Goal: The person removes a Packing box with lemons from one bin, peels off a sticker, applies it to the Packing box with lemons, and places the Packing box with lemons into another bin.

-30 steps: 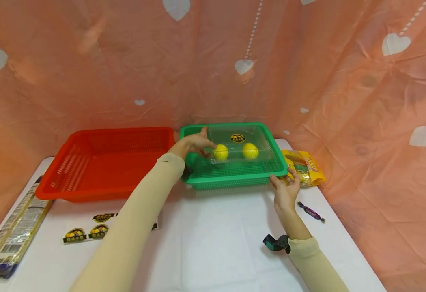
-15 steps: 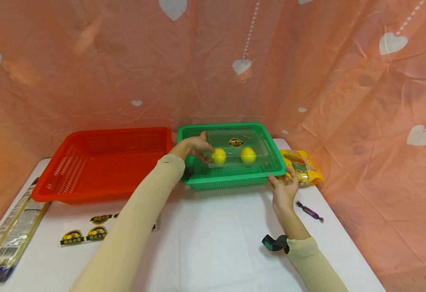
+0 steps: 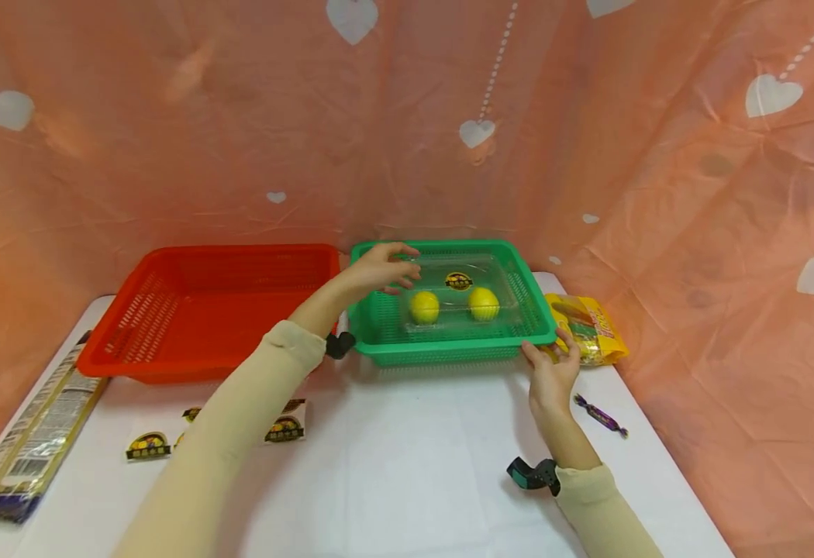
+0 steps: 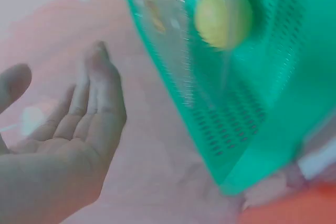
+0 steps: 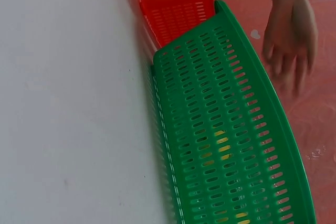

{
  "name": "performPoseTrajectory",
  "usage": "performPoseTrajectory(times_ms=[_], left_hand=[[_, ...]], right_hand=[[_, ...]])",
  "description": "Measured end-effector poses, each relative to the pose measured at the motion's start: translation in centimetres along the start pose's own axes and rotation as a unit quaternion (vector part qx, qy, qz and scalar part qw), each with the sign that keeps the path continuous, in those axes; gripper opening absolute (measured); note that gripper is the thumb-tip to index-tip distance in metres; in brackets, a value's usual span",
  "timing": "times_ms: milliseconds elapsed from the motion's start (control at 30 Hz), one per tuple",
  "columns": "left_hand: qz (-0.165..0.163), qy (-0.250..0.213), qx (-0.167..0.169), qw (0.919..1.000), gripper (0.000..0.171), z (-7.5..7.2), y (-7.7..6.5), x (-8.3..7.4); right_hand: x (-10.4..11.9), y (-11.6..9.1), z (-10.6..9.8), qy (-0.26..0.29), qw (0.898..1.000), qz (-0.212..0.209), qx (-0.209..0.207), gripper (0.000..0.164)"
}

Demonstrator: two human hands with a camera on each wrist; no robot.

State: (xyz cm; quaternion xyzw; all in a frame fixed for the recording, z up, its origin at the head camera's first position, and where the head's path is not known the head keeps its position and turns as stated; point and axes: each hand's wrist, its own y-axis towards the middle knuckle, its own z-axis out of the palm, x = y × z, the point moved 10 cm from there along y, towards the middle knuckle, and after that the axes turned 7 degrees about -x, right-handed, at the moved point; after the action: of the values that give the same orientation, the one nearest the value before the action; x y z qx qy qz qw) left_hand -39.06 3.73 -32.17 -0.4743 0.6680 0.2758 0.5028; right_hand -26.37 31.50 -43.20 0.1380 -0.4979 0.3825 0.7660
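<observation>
My left hand (image 3: pixel 379 270) is above the left side of the green basket (image 3: pixel 442 342), fingers spread and holding nothing. In the left wrist view the bare palm (image 4: pixel 68 150) shows beside the basket's rim. A clear plastic box (image 3: pixel 449 269) lies in the basket. It has a black and gold sticker (image 3: pixel 459 280) on its lid and two yellow ridged balls (image 3: pixel 424 308) inside. My right hand (image 3: pixel 552 380) grips the basket's front right corner, thumb on the front and fingers round the side. The right wrist view shows the basket's slotted wall (image 5: pixel 210 129) but not that hand.
A red basket (image 3: pixel 149 370) stands left of the green one. A yellow snack bag (image 3: pixel 591 329) and a purple wrapped candy (image 3: pixel 601 415) lie to the right. Stickers (image 3: pixel 147 446) lie at front left, partly under the left arm. A long gold package (image 3: pixel 37 442) lies along the left edge.
My left hand has let go of the clear box and lifted up off its left end. The box has settled lower in the green basket. My right hand has stayed at the corner.
</observation>
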Motion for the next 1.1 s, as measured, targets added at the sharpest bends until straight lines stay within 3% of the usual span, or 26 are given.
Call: performPoseTrajectory(times_ms=[133, 267, 467, 600, 700, 767, 867, 933, 1033, 1100], left_hand=[[0.037, -0.05, -0.003, 0.998, 0.034, -1.2, -3.3, -1.4], [0.073, -0.066, -0.039, 0.9944, 0.029, -2.9, -5.8, -2.3], [0.14, -0.12, -0.135, 0.9737, 0.021, -6.0, -9.8, -2.4], [0.172, -0.103, -0.168, 0.9652, 0.021, -7.1, -13.0, -1.7], [0.196, -0.02, -0.191, 0.9616, 0.018, -7.2, -15.4, -0.9], [0.219, 0.056, -0.22, 0.9488, 0.014, -7.0, -17.0, -0.5], [0.256, 0.181, -0.263, 0.9125, 0.013, -6.1, -18.9, 0.1], [0.267, 0.257, -0.272, 0.8881, 0.017, -5.0, -19.6, 0.6], [0.235, 0.381, -0.253, 0.858, 0.04, -3.1, -19.8, 2.4], [0.192, 0.442, -0.228, 0.8461, 0.059, -1.9, -19.7, 4.0]], right_hand=[[0.2, 0.2, 0.0, -0.004, 1.0, 0.0, 0.004, 0.053], [0.5, 0.2, 0.0, -0.003, 1.0, 0.0, 0.003, 0.053], [0.3, 0.4, 0.1, 0.005, 1.0, 0.005, 0.006, 0.054], [0.0, 0.5, 0.2, -0.005, 1.0, 0.009, 0.007, 0.053], [-0.1, 0.5, 0.2, -0.012, 1.0, 0.009, 0.006, 0.054], [0.0, 0.6, 0.3, -0.01, 1.0, 0.005, 0.008, 0.055], [0.2, 0.8, 0.4, -0.006, 1.0, -0.002, 0.009, 0.056], [0.3, 1.0, 0.3, -0.003, 1.0, -0.003, 0.008, 0.056], [0.3, 1.0, 0.1, -0.006, 1.0, -0.001, 0.006, 0.056], [0.3, 1.0, 0.0, -0.007, 1.0, -0.001, 0.004, 0.056]])
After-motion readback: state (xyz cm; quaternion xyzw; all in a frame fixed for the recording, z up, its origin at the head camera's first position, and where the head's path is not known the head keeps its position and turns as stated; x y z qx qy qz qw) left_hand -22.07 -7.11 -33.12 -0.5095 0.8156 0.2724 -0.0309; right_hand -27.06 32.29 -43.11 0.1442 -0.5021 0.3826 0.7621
